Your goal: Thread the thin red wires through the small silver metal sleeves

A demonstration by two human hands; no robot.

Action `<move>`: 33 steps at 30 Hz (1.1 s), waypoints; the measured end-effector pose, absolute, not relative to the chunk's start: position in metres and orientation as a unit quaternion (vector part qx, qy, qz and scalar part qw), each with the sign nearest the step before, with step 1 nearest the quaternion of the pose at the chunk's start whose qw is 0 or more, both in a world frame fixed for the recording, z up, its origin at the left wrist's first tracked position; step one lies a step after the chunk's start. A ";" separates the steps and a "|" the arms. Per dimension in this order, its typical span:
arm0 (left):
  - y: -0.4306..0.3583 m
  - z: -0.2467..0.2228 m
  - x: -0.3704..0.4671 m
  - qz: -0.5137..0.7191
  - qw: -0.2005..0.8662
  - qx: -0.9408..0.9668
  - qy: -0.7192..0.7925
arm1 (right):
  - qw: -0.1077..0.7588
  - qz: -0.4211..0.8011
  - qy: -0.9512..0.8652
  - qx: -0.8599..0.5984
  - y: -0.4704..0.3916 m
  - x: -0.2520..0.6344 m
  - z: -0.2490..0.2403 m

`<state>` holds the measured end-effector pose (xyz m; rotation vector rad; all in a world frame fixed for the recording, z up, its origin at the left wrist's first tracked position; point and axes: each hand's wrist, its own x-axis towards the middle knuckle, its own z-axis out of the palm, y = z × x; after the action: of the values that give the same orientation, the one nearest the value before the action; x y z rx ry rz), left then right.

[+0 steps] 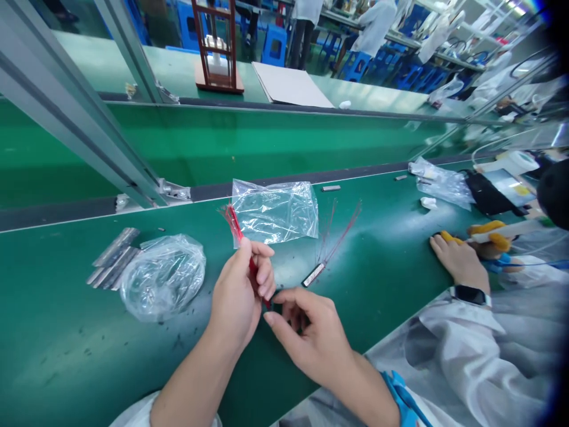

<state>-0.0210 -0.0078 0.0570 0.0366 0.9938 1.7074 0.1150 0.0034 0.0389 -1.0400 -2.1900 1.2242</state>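
Observation:
My left hand [242, 287] is closed around a bundle of thin red wires [233, 220], whose frayed upper ends fan out above my thumb. The lower end of the bundle comes out below my curled fingers. There my right hand [309, 332] has thumb and index finger close to the wire ends, with a small gap between the tips; whether they touch a wire I cannot tell. To the right on the green bench lies a small black-and-white connector strip [313, 274] with a few red wires running up from it. A flat clear plastic bag [275, 212] lies just beyond my left hand.
At left are a rolled clear plastic bag [163, 277] and several grey metallic strips [113, 258]. A co-worker's hand [460, 261] with a watch rests at right, near yellow-gloved fingers [489, 234]. A metal frame post [89, 112] rises at left; a green conveyor [267, 139] runs beyond.

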 end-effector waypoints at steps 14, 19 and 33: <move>-0.009 0.064 -0.038 0.757 0.508 -0.015 0.410 | 0.185 0.441 -0.800 -0.363 -0.001 0.156 0.035; -0.013 0.069 -0.067 0.809 0.447 -0.038 0.379 | 0.185 0.499 -0.740 -0.410 -0.004 0.186 0.033; -0.012 0.058 -0.024 0.773 0.448 0.050 0.446 | 0.328 0.679 -0.514 -0.409 0.002 0.138 0.041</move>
<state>-0.0236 -0.0123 0.0583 0.1226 1.1038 1.9128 0.1377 0.0018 0.0407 -1.0704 -1.3449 1.7788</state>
